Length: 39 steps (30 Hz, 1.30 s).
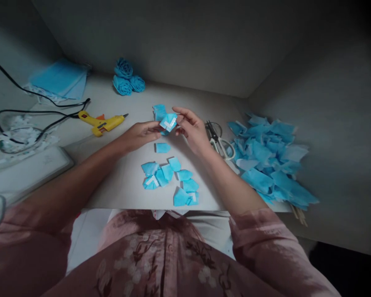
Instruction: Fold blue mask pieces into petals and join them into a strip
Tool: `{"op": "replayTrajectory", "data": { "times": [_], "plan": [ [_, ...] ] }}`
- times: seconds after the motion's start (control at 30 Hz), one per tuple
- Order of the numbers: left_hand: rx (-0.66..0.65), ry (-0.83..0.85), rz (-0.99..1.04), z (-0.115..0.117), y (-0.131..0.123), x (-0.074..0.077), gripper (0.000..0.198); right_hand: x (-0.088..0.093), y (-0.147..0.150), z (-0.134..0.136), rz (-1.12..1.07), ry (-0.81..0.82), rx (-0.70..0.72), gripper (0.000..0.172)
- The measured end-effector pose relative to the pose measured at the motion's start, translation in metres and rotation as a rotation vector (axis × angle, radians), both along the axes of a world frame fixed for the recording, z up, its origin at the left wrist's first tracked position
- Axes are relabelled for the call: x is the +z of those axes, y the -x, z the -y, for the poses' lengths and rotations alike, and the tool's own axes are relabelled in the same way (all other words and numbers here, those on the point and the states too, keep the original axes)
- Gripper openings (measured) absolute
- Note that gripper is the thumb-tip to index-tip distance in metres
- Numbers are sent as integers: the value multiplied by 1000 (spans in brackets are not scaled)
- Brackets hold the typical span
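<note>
While the person is sitting close against the white table (123, 194), both hands are meeting above its middle and sharing one folded blue piece (168, 121), a small scrap of thin fabric with a white strip showing across it. The left hand (142, 134) is pinching the lower left edge of that piece with closed fingertips, and the right hand (190, 128) is gripping its right side, the thumb and forefinger pressing together on it while the other fingers are curling loosely behind. The piece is sitting just above the tabletop, between the two hands and clear of the surface. Directly below it a single blue petal (162, 147) is lying alone, and nearer the person a cluster of folded blue pieces (170, 179) is lying spread out, some of them touching or overlapping. Just beside the right wrist a pair of scissors (218, 140) is lying, and beyond it a big heap of blue cut scraps (268, 156) is covering the table's right end. To the left a yellow glue gun (102, 123) is lying on its side with its black cord (34, 113) trailing away, and at the back three blue fabric roses (126, 78) are sitting together, near a stack of blue face masks (60, 78).
</note>
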<state>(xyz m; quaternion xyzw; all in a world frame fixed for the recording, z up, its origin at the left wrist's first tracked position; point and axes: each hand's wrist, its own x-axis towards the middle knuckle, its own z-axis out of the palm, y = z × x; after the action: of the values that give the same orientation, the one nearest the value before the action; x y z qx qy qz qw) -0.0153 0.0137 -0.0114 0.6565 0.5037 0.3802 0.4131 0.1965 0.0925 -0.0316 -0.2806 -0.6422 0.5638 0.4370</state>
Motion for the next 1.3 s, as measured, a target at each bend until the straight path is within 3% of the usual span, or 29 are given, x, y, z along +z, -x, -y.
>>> {"op": "replayTrajectory", "data": {
  "times": [0.1,0.37,0.53,0.77,0.9,1.07,1.3],
  "plan": [
    [130,-11,6,2,-3,2,48,1,2,6,-11,43,15,54],
    [235,3,44,2,-6,-2,36,0,8,11,-9,116,100,54],
    [201,-13,-5,1,-5,-2,31,2,7,10,14,153,106,60],
    [139,-79,-75,5,-8,-3,29,1,9,13,94,-12,71,68],
    [128,-103,-98,6,-9,2,30,-5,9,10,113,-42,29,63],
    [158,-129,-58,3,-6,2,29,-6,6,6,83,-2,-5,60],
    [216,-74,34,-4,1,-7,24,0,4,5,45,74,77,68]
  ]
}}
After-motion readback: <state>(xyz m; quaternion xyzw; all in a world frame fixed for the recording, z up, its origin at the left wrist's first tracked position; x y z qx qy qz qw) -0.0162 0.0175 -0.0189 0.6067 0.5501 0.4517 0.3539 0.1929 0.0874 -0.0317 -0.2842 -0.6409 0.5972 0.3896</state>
